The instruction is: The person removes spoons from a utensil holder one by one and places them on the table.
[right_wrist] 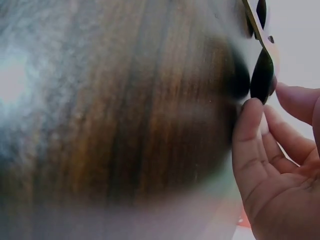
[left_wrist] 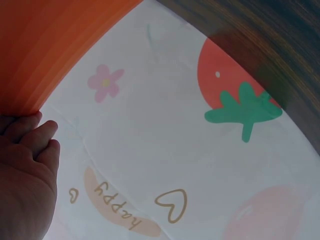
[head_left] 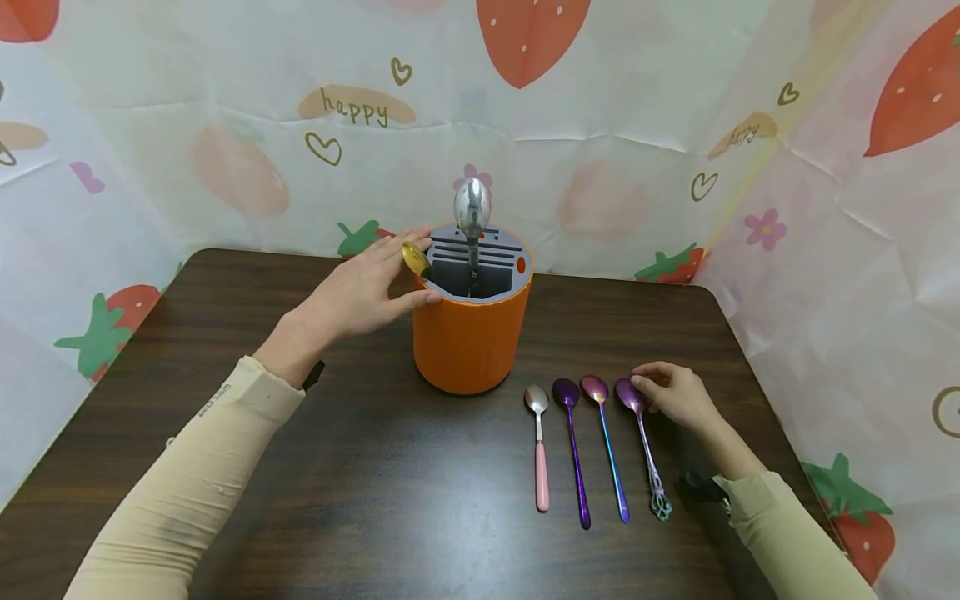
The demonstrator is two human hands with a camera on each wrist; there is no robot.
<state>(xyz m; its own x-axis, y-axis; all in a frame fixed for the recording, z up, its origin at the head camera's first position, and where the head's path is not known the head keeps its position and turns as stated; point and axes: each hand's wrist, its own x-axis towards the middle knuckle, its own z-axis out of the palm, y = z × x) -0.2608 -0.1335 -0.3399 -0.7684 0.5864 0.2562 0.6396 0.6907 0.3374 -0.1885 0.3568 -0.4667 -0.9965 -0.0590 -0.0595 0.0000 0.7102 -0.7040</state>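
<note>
An orange utensil holder [head_left: 471, 346] with a grey slotted top stands at the middle of the table. My left hand [head_left: 352, 287] holds it at the left of its rim, thumb in front and fingers toward the back. A silver spoon [head_left: 472, 208] stands bowl-up in the holder, and a gold spoon [head_left: 415, 258] leans out at its left. At the right, my right hand [head_left: 678, 396] pinches the bowl end of a purple spoon with an ornate handle [head_left: 649, 454]. In the right wrist view its dark bowl [right_wrist: 262, 75] lies between thumb and fingertips.
Left of that spoon lie a spoon with a blue handle [head_left: 609, 450], a dark purple spoon [head_left: 576, 454] and a pink-handled spoon [head_left: 541, 467], side by side with bowls away. A strawberry-print cloth [head_left: 600, 100] hangs behind the dark wooden table [head_left: 360, 500].
</note>
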